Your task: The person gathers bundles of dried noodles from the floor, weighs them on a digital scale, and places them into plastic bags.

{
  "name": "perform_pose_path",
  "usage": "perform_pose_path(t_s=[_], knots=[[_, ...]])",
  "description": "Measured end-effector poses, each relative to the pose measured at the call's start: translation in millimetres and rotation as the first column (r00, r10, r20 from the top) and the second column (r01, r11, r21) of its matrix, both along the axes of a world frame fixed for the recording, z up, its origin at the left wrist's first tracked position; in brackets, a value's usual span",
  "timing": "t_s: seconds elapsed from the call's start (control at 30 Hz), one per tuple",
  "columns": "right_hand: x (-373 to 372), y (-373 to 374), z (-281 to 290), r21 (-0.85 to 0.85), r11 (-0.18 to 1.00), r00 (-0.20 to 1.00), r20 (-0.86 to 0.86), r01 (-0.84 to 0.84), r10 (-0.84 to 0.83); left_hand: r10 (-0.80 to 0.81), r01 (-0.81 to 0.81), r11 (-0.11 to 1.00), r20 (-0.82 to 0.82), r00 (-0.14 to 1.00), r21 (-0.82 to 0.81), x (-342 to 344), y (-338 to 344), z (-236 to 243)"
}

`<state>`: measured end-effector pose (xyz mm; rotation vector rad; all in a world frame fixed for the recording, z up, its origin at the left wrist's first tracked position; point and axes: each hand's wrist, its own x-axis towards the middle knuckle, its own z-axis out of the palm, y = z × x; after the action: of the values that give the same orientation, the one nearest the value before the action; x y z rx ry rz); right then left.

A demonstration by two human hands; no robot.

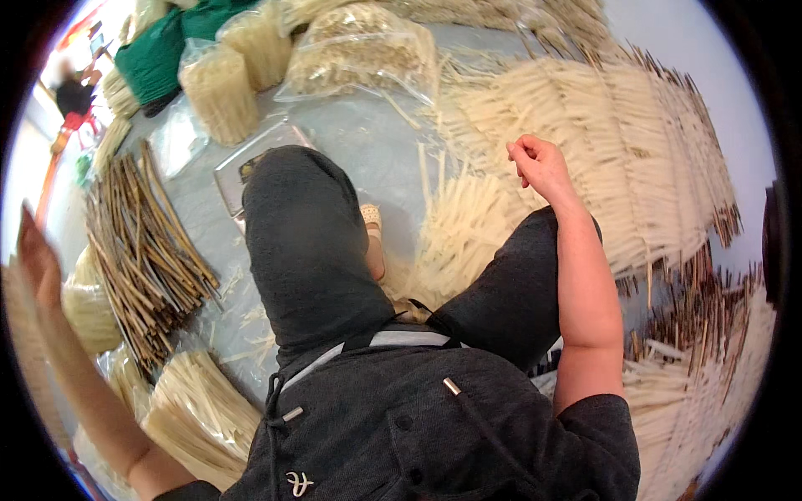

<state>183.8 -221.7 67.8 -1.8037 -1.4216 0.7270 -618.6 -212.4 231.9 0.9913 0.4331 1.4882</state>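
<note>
My left hand (38,260) is raised at the far left rim, its fingers stretched upward with nothing seen in them. Beside that arm lies a loose bundle of long brown and grey stalks (150,259) on the grey floor. My right hand (541,167) hovers above my right knee, fingers curled in and no object showing between them. Beyond and to the right of it spreads a broad layered heap of pale, flat strips (610,150), several rows deep. A smaller pile of the same pale strips (472,213) lies between my knees.
Clear bags of pale strips (219,93) stand at the back, next to a green sack (152,65). A larger clear bag (359,58) lies behind. A shallow clear-sided box (230,185) sits by my left knee. More bagged strips (200,401) are at lower left. Another person (75,96) is far left.
</note>
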Motion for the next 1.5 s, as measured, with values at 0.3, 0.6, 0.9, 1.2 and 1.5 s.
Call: perform_pose_path(t_s=[0.3,0.6,0.9,1.2,1.5], knots=[[33,-28,26,-0.092,0.975,0.979,0.034,0.203,-0.201,-0.358,0.283,0.824,-0.065,0.931,-0.490,560,185,-178],[104,-7,-245,-0.569,0.740,0.885,-0.043,0.360,-0.464,-0.740,-0.217,0.367,-0.426,0.521,-0.904,599,48,-529],[100,-67,-382,-0.682,0.027,0.129,0.100,0.731,-0.987,-0.503,-0.223,0.829,-0.858,0.104,-0.513,636,159,-569],[126,-44,-406,-0.469,0.161,0.108,-0.138,0.868,-0.985,-0.109,-0.218,0.972,-0.992,-0.071,-0.091,722,176,-585],[144,-99,-406,-0.500,0.231,0.189,-0.133,0.835,-0.973,-0.473,0.049,0.872,-0.865,-0.169,-0.486,722,171,-586]])
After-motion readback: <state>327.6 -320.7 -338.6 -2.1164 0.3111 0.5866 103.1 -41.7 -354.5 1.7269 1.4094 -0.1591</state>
